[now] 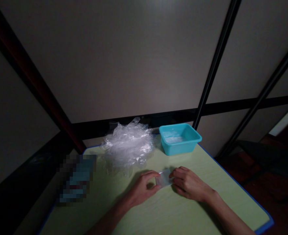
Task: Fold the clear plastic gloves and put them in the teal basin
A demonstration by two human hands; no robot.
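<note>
A small, flat rectangle of clear plastic film (164, 179), apparently folded, lies low over the table between my two hands. My left hand (144, 189) has its thumb and forefinger on the left corners of the film, with a gap between them. At the right edge, the curled fingers of my right hand (186, 182) close on the film; its thumb is partly hidden. Beyond my left hand is a loose heap of crumpled clear plastic (128, 143), perhaps thin disposable gloves. A turquoise plastic tub (180, 148) stands behind my right hand, with some clear plastic (174, 139) inside.
The pale green table (158, 215) has a blue edge. A blurred-out bluish item (77, 179) lies at its left side. Panelled sliding doors (139, 65) rise right behind the table. A dark chair-like shape (268, 156) stands in shadow to the right.
</note>
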